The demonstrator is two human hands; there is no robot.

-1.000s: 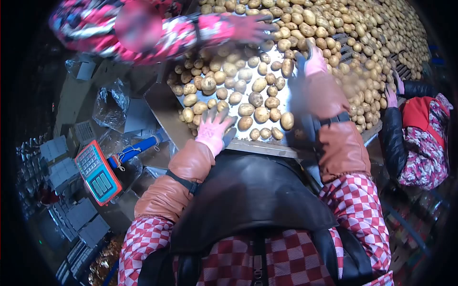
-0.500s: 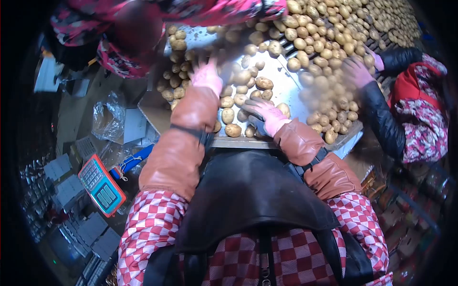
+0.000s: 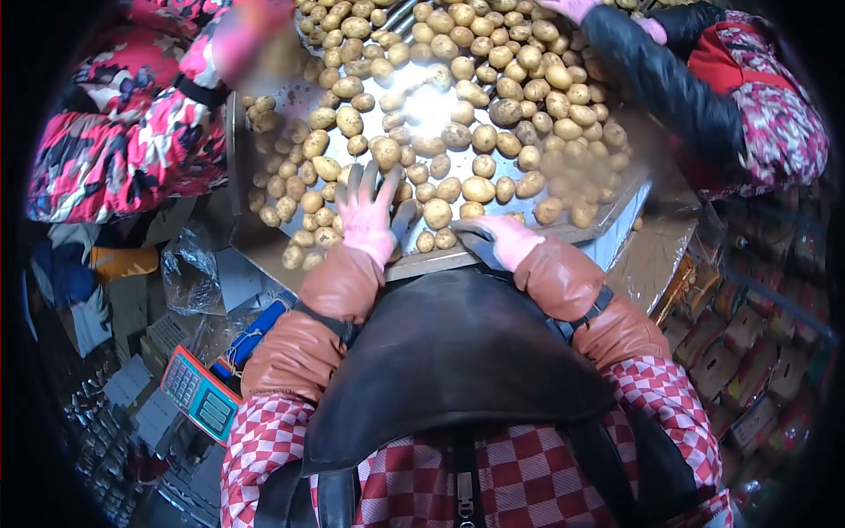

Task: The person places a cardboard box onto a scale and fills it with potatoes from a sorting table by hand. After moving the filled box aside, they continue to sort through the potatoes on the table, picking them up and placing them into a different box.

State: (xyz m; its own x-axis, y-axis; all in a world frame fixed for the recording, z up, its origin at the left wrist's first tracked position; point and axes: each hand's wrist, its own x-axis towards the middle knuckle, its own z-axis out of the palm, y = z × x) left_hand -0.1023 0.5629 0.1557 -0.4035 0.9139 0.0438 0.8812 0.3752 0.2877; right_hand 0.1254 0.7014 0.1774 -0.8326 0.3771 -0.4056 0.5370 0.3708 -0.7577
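My left hand (image 3: 368, 214), in a pink and grey glove, lies over the potatoes (image 3: 478, 189) near the table's front edge. Its fingers are spread and stretched forward, with nothing gripped. Closer to the edge, my right hand (image 3: 500, 240) in a matching glove points leftward beside a small potato (image 3: 446, 238). Its grey fingers look extended and hold nothing that I can see. Loose potatoes cover much of the shiny metal tabletop (image 3: 420, 231) around both hands.
At the left, a co-worker's pink-gloved hand (image 3: 246, 40) is blurred; another person's black sleeve (image 3: 647, 75) reaches in at right. A wooden rim (image 3: 431, 263) borders the table in front of me. A scale display (image 3: 198, 394) stands lower left, cartons (image 3: 746, 352) lower right.
My left hand has drawn back toward the front edge, and my right hand has also come closer to it. More potatoes now lie across the middle. The right-hand co-worker's arm reaches farther over the table.
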